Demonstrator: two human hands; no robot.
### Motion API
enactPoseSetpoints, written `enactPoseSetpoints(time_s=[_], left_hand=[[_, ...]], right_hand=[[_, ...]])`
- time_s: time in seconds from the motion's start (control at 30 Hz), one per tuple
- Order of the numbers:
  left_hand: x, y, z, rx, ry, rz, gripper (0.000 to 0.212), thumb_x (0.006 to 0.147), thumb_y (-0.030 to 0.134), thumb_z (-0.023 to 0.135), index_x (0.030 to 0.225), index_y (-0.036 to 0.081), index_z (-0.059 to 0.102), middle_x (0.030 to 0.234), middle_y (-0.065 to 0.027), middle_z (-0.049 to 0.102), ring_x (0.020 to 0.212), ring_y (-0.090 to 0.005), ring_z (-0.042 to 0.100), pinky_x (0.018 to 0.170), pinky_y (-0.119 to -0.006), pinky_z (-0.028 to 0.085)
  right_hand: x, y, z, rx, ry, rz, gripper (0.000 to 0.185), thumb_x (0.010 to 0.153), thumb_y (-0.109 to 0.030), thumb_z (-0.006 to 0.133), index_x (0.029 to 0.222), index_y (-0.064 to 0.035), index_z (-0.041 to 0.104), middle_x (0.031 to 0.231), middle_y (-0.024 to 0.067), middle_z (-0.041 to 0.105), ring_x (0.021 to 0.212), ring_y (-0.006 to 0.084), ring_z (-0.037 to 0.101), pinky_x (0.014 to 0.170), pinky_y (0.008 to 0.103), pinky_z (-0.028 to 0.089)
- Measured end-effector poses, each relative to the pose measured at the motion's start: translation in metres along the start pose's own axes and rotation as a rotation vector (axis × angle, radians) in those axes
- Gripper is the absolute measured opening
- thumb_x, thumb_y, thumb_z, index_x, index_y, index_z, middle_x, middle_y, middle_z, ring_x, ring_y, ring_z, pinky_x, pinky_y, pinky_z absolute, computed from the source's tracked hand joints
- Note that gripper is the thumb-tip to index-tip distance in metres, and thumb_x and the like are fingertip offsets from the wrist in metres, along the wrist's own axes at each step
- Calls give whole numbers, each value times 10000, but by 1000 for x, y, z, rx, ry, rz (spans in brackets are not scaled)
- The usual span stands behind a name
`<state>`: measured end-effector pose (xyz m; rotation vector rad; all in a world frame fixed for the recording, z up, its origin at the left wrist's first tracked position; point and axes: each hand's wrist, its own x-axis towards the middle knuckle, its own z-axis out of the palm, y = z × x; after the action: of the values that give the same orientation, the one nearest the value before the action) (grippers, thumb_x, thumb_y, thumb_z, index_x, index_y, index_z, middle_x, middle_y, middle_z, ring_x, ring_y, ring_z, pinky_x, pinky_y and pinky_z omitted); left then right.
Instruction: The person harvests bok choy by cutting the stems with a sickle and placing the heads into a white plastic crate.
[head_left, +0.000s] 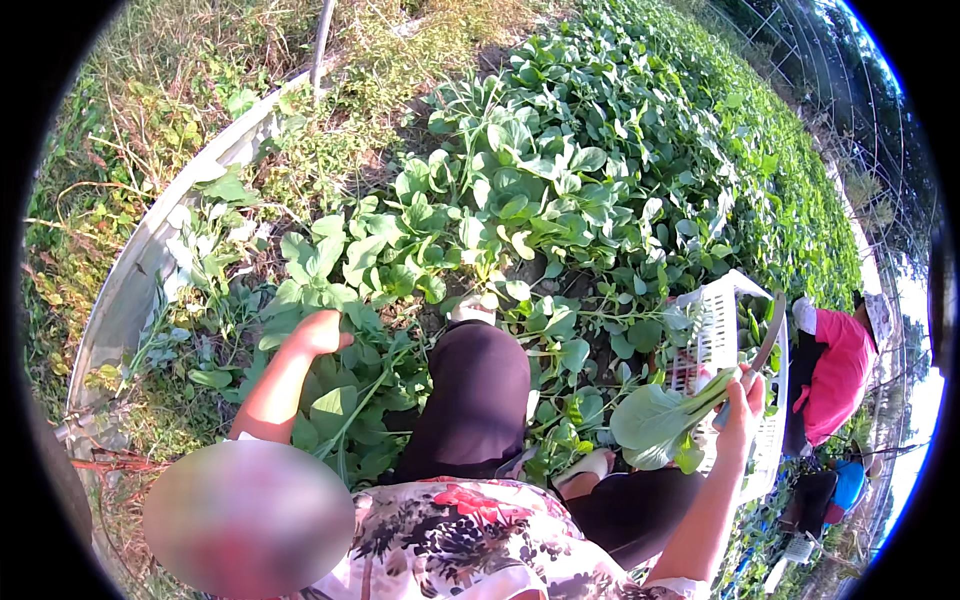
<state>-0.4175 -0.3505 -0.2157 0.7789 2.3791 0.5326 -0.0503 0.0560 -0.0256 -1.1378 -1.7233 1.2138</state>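
My left hand (322, 332) is among broad green leaves (304, 281) at the left; leaves hide part of its fingers, so its grip cannot be told. In my right hand (742, 409), over the near side of a white plastic crate (712, 330), are a cut leafy green plant (656, 420) and a knife (770, 334). The plant's leaves hang to the left and its pale stems lie at my fingers, while the knife's blade points up and away. Inside the crate lie more leafy greens (750, 322).
Dense rows of leafy greens (585, 157) stretch ahead and to the right. A pale curved border strip (161, 202) and a thin post (322, 41) stand at the left. Two people, one in a pink top (838, 371) and one in blue (847, 484), bend at the right.
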Motion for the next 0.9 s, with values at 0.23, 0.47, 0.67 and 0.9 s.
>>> enactPoseSetpoints(time_s=[0.23, 0.47, 0.67, 0.9], left_hand=[[58, 216, -27, -859, -390, 627, 509, 751, 161, 625, 1165, -14, 387, 1075, -105, 502, 1019, -163, 479, 862, -285, 399], [85, 313, 2, -1073, -557, 795, 699, 630, 144, 725, 1212, 64, 347, 1119, -77, 474, 1039, -154, 446, 878, -303, 377], [143, 264, 23, -869, -421, 332, 299, 680, 87, 652, 950, 39, 533, 836, -26, 571, 795, -119, 544, 716, -270, 445], [196, 244, 46, -23, -313, 196, 337, 602, 53, 551, 936, 21, 515, 838, -138, 568, 802, -270, 555, 729, -325, 429]], right_hand=[[0, -53, 86, -408, -189, -96, 348, 687, -125, 574, 1013, -52, 477, 733, -18, 461, 620, 69, 408, 585, 216, 369], [18, -47, 190, -158, -296, -335, 335, 674, -165, 621, 944, -35, 471, 804, 68, 529, 734, 141, 507, 706, 280, 424], [70, 30, 189, -219, -512, -261, 337, 677, -135, 586, 987, -22, 516, 866, 127, 545, 792, 236, 545, 715, 306, 433], [136, 195, 122, -610, -698, 304, 412, 698, -132, 514, 1106, -96, 478, 892, 142, 572, 762, 271, 573, 679, 362, 477]])
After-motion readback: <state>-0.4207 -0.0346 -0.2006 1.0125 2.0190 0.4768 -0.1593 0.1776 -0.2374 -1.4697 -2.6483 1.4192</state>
